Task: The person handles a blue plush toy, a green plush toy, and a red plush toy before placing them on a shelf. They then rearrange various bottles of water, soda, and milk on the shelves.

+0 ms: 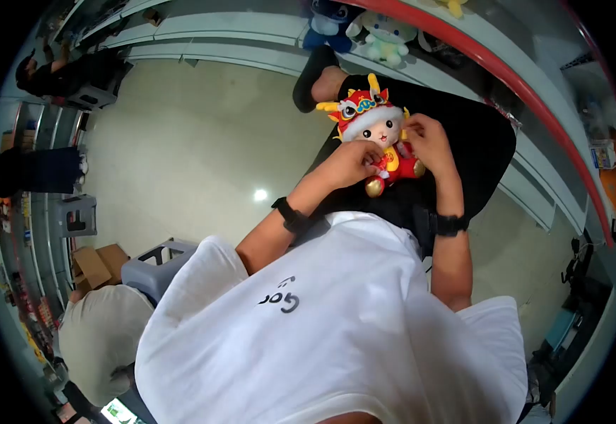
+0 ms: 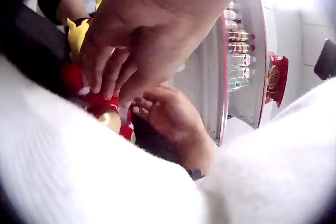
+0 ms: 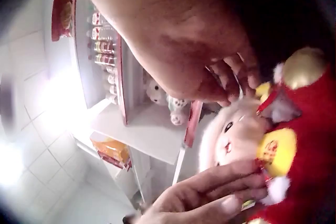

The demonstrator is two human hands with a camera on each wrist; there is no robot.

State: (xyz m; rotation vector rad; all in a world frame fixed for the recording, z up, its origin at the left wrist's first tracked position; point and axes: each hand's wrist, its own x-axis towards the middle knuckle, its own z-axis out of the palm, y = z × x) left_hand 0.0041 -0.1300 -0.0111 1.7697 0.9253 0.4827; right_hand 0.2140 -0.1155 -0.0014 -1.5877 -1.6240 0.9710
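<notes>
A plush toy [image 1: 382, 131] in a red dragon hat with yellow horns and white fur trim sits on the person's dark-trousered lap, facing up. Its body is red, with a yellow bib [image 3: 277, 152] and gold feet. My left hand [image 1: 354, 162] holds the toy's arm on the left side, thumb and fingers around the white cuff [image 3: 277, 190]. On the other side, my right hand [image 1: 428, 141] has curled fingers at the toy's cheek and shoulder. A thin pale strip shows between these fingers in the right wrist view. Part of the toy is hidden behind my left hand [image 2: 142, 45] in the left wrist view.
Shelves with a red edge [image 1: 506, 78] run along the right, bearing a blue plush [image 1: 327, 27] and a pale plush [image 1: 385, 35]. Bottles [image 2: 239, 58] stand on another shelf. Grey stools [image 1: 156, 265], a cardboard box [image 1: 103, 265] and other people are at the left.
</notes>
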